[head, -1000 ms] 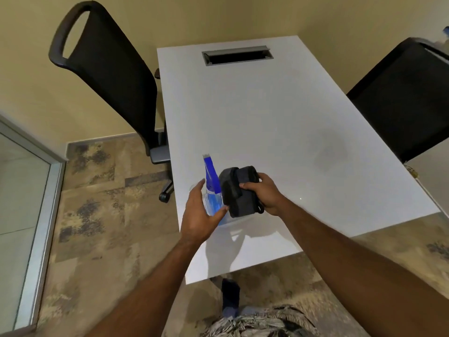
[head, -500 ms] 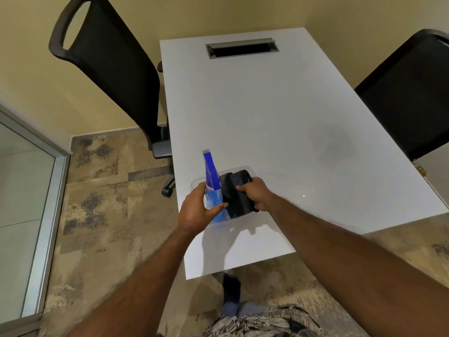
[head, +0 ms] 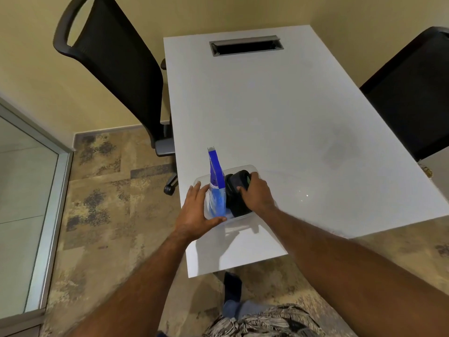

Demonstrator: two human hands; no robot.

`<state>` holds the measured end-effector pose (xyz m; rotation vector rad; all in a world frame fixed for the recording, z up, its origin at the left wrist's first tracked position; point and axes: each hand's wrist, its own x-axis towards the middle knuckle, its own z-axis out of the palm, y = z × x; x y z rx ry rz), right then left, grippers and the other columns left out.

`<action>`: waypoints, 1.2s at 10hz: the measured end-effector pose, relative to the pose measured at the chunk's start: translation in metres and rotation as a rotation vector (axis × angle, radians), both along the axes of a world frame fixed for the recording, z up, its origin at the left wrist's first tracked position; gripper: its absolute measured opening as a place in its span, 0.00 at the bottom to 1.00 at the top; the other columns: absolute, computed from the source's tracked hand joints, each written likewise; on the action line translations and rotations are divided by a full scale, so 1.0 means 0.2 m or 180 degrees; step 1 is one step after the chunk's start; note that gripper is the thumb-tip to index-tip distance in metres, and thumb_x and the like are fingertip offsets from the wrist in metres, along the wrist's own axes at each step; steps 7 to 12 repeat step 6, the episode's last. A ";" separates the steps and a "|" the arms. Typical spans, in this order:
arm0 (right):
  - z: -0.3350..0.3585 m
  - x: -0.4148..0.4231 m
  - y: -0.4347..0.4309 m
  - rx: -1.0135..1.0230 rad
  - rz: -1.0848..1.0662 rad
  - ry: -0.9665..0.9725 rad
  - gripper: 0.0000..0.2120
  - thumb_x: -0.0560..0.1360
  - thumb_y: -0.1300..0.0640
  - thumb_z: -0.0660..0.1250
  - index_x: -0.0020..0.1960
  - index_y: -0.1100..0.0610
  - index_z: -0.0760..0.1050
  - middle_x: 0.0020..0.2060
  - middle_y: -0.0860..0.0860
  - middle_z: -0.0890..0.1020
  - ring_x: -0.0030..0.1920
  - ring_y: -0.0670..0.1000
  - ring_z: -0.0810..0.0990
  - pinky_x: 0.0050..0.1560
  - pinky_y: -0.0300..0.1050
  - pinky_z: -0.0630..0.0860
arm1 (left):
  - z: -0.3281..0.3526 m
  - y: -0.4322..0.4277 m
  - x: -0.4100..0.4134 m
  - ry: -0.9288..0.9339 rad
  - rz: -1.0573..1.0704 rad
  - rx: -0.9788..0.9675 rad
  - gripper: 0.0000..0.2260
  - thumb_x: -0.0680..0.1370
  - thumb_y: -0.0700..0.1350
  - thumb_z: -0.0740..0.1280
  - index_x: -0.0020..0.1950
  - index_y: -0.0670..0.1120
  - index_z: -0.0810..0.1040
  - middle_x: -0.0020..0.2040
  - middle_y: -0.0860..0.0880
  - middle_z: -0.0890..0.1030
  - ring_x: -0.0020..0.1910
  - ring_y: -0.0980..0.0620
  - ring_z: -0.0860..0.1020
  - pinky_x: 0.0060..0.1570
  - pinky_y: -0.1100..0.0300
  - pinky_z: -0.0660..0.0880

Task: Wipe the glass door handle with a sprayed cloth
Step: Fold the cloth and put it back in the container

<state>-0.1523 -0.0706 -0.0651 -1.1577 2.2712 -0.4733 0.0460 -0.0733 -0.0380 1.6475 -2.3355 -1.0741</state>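
Observation:
A clear plastic tub [head: 243,168] stands on the white table [head: 279,113] near its front left corner. In it, a blue spray bottle [head: 216,183] stands upright beside a rolled dark grey cloth [head: 235,184]. My left hand [head: 194,210] grips the tub's left side, with the thumb across its near wall. My right hand [head: 256,193] is closed over the cloth, which sits down inside the tub. The glass door [head: 21,215] shows at the left edge, and its handle is out of view.
One black office chair [head: 116,59] stands at the table's left side, another black chair [head: 413,93] at its right. A cable slot [head: 245,46] is cut in the far end of the table. Patterned carpet [head: 102,215] lies between the table and the door.
Both hands have lowered toward the table. The cloth, held above the tub a second ago, now sits inside it beside the bottle.

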 end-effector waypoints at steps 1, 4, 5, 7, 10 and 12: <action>0.03 0.00 0.04 -0.0198 0.0158 0.0328 0.24 0.77 0.48 0.70 0.68 0.58 0.68 0.61 0.56 0.77 0.60 0.56 0.78 0.61 0.50 0.78 | -0.01 0.01 0.02 -0.0047 -0.0062 0.0158 0.50 0.71 0.61 0.76 0.83 0.52 0.49 0.83 0.51 0.47 0.82 0.48 0.47 0.77 0.46 0.55; 0.07 -0.06 0.19 -0.0342 0.0270 0.0488 0.30 0.73 0.45 0.73 0.70 0.55 0.69 0.66 0.54 0.73 0.65 0.56 0.74 0.63 0.54 0.76 | -0.03 0.00 0.07 -0.0084 -0.0174 0.0226 0.48 0.73 0.55 0.77 0.83 0.54 0.50 0.83 0.52 0.46 0.81 0.49 0.52 0.75 0.49 0.61; 0.07 -0.07 0.21 -0.0414 0.0291 0.0488 0.32 0.73 0.41 0.72 0.70 0.55 0.69 0.65 0.54 0.74 0.64 0.55 0.74 0.63 0.53 0.76 | 0.00 0.00 0.07 -0.0126 -0.0237 0.0212 0.47 0.73 0.56 0.77 0.83 0.54 0.50 0.83 0.51 0.46 0.81 0.48 0.52 0.75 0.48 0.62; 0.09 -0.05 0.21 -0.0599 0.0208 0.0528 0.29 0.73 0.43 0.72 0.68 0.56 0.70 0.63 0.53 0.76 0.63 0.54 0.75 0.62 0.51 0.76 | 0.06 0.01 0.09 -0.0157 -0.0298 0.0111 0.46 0.74 0.58 0.76 0.83 0.51 0.50 0.83 0.51 0.48 0.81 0.49 0.52 0.76 0.50 0.60; 0.09 -0.05 0.21 -0.0599 0.0208 0.0528 0.29 0.73 0.43 0.72 0.68 0.56 0.70 0.63 0.53 0.76 0.63 0.54 0.75 0.62 0.51 0.76 | 0.06 0.01 0.09 -0.0157 -0.0298 0.0111 0.46 0.74 0.58 0.76 0.83 0.51 0.50 0.83 0.51 0.48 0.81 0.49 0.52 0.76 0.50 0.60; 0.09 -0.05 0.21 -0.0599 0.0208 0.0528 0.29 0.73 0.43 0.72 0.68 0.56 0.70 0.63 0.53 0.76 0.63 0.54 0.75 0.62 0.51 0.76 | 0.06 0.01 0.09 -0.0157 -0.0298 0.0111 0.46 0.74 0.58 0.76 0.83 0.51 0.50 0.83 0.51 0.48 0.81 0.49 0.52 0.76 0.50 0.60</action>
